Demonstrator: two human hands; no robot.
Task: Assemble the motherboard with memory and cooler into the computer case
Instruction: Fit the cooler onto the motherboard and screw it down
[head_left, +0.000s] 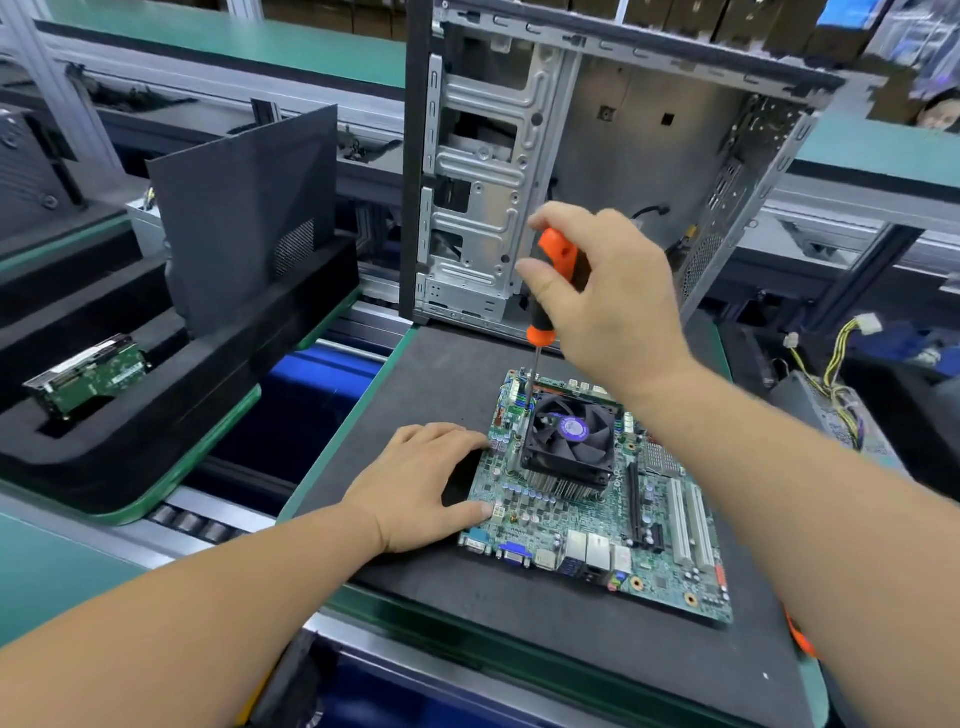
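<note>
On the dark mat (441, 374) in front of you, the motherboard (597, 519) is lying flat, with the cooler (569, 441) sitting on it, its fan facing up. Your left hand (421, 483) is resting open on the mat, its straight fingers pressing against the board's left edge. Your right hand (608, 291) is gripping the orange-and-black handle of a screwdriver (543, 312), holding it nearly upright with the shaft reaching down just beside the cooler's far left corner; you cannot tell from here whether the tip is seated in a screw. The computer case (597, 171) is standing open behind the board, at the mat's far edge. To your left, a green circuit card (88, 374) is sitting in a black foam tray (156, 395).
</note>
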